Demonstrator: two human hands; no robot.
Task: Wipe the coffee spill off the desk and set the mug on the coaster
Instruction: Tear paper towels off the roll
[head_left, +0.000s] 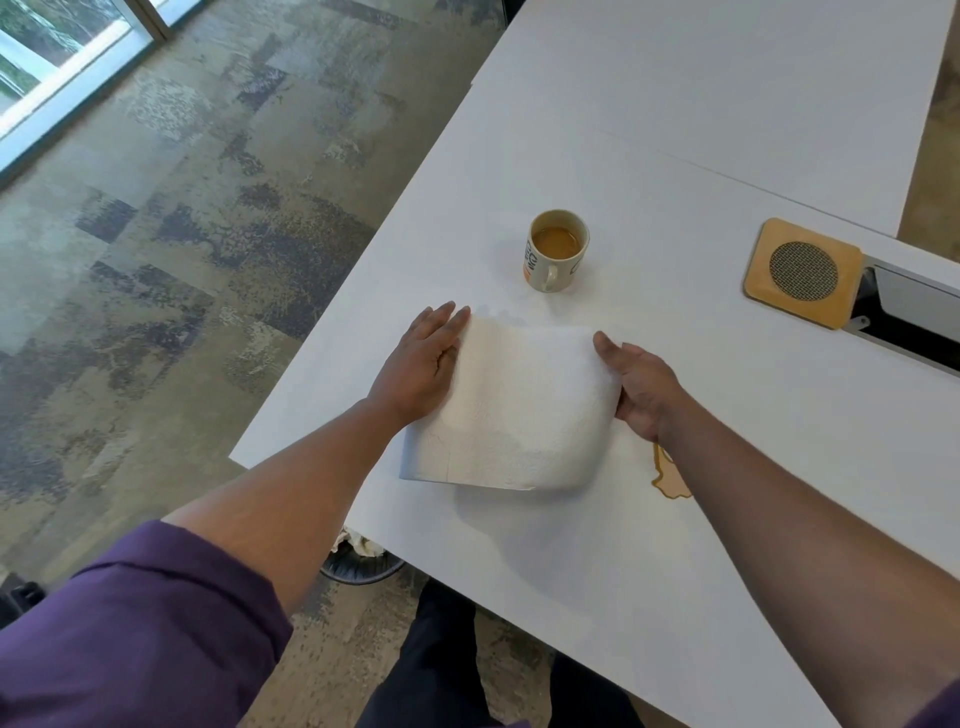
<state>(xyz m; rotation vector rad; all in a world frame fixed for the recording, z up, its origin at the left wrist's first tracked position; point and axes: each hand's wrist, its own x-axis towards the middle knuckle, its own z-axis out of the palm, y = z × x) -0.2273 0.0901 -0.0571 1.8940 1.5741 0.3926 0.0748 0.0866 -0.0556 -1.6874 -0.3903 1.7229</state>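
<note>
A person leans over a white desk (701, 130) with both arms stretched out, purple sleeves (140, 634) pushed up past the elbows. Between the hands lies a folded white paper towel (511, 410), flat on the desk near its left edge. The left hand (421, 364) rests on the towel's left edge with its fingers straight and close together, palm down. The right hand (641, 387) holds the towel's right edge, thumb curled in against the paper where the sheet bends upward; the other fingers are hidden beneath, so how tight the grip is I cannot tell. Just beyond the towel stands a cream mug (557, 249) with printed lettering, its handle turned toward the person, tan coffee inside well below the rim. Off to the right, well apart from the mug, sits a square wooden coaster (802, 272) with a round mesh centre, beside a cable slot (914, 322) in the desk. A tan coffee spill (670, 480) shows on the desk next to the right forearm, partly covered by it and apart from the towel. Below the desk edge a bin (361, 564) with crumpled paper stands on the mottled carpet (208, 208).
</note>
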